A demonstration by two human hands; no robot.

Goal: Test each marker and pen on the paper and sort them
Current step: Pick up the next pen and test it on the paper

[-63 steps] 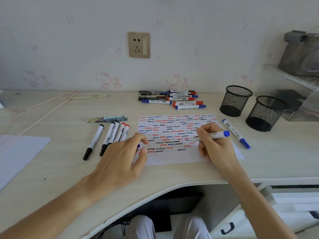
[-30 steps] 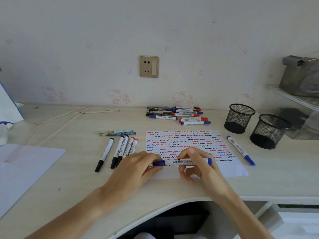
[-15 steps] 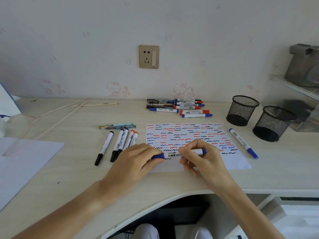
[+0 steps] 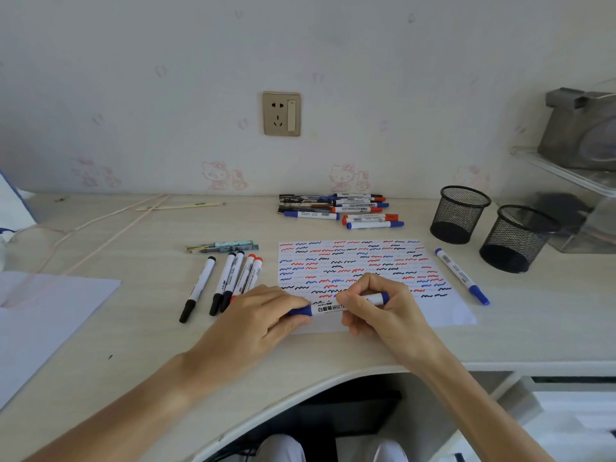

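A blue whiteboard marker [image 4: 336,307] lies level over the near edge of the scribbled test paper [image 4: 353,271], at six o'clock on the desk [image 4: 150,328]. The left hand [image 4: 256,318] pinches its cap end; the right hand [image 4: 383,308] curls around the barrel. Five sorted markers [image 4: 226,281] lie at nine o'clock, an untested pile [image 4: 340,210] at twelve, and two mesh cups [image 4: 490,228] and a lone blue marker [image 4: 461,276] at two.
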